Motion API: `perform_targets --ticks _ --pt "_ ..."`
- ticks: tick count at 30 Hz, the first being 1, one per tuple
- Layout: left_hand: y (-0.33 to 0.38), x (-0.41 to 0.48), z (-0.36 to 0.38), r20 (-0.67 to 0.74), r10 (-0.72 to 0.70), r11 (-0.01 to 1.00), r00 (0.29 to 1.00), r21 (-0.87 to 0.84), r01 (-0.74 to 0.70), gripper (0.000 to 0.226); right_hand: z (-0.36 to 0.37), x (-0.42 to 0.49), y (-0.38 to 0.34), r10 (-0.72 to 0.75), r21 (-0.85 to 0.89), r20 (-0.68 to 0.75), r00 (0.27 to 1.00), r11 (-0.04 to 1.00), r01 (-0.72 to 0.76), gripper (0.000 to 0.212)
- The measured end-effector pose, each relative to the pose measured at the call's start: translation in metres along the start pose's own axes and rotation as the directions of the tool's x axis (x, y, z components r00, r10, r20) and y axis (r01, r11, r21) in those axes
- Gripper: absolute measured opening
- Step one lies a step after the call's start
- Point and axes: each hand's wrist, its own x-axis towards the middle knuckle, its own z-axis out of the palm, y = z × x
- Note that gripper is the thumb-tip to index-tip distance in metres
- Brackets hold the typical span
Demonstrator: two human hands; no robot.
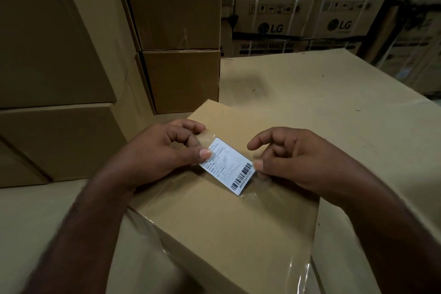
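Note:
A small brown carton (222, 219) lies in front of me on a larger cardboard surface, sealed with clear tape. A white barcode label (230, 166) sits on its top under a strip of clear tape (256, 187). My left hand (164, 153) pinches the label's upper left edge between thumb and fingers. My right hand (288, 157) pinches the clear tape at the label's right edge, with its index finger raised above the label.
Tall stacks of plain cartons (176, 31) stand close on the left and behind. The big flat carton top (334, 102) stretches to the right. Strapped LG washing machine boxes (298, 26) fill the background. A dark post (386, 7) leans at the right.

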Motion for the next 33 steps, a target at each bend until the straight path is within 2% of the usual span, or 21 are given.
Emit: perform_targets --ticks 10,11,13,15,17,19,21,23,27,33 --pt "0.001 0.0 0.001 -0.024 0.021 1.0 1.0 -0.015 -0.021 0.02 -0.004 -0.009 0.002 -0.05 0.253 0.082 0.995 0.967 0.028 0.03" --pt "0.002 -0.001 0.001 -0.059 0.028 0.997 0.998 -0.066 -0.032 0.019 -0.004 -0.01 0.003 -0.066 0.314 0.075 0.995 0.949 0.039 0.03" --pt "0.006 -0.004 0.0 -0.224 0.003 0.961 0.975 -0.268 -0.065 0.01 -0.006 -0.011 0.006 -0.101 0.407 0.036 0.994 0.91 0.078 0.027" --pt "0.01 -0.002 -0.003 -0.394 -0.115 0.88 0.912 -0.467 -0.091 0.009 -0.007 -0.012 0.007 -0.112 0.401 -0.007 0.994 0.91 0.106 0.027" --pt "0.016 0.007 -0.007 -0.456 -0.256 0.796 0.852 -0.6 -0.082 0.014 -0.004 -0.011 0.007 -0.095 0.292 -0.002 0.995 0.952 0.091 0.027" --pt "0.025 0.02 -0.009 -0.439 -0.318 0.763 0.84 -0.644 -0.048 0.014 0.0 -0.01 0.006 -0.097 0.02 0.049 0.994 0.995 0.096 0.029" --pt "0.034 0.034 -0.008 -0.381 -0.284 0.821 0.88 -0.571 0.017 0.014 0.0 -0.007 0.004 -0.094 -0.241 0.098 0.991 0.964 0.115 0.036" --pt "0.036 0.047 -0.005 -0.326 -0.278 0.859 0.904 -0.506 0.082 0.016 -0.007 -0.002 0.001 -0.101 -0.401 0.15 0.983 0.903 0.154 0.04" --pt "0.023 0.065 -0.001 -0.309 -0.309 0.819 0.899 -0.567 0.087 0.015 -0.009 0.014 -0.008 -0.111 -0.547 0.212 0.971 0.81 0.212 0.035" --pt "0.018 0.068 0.003 -0.326 -0.235 0.826 0.916 -0.563 0.012 0.015 0.038 0.073 -0.027 -0.225 -0.74 0.157 0.962 0.618 0.265 0.041"
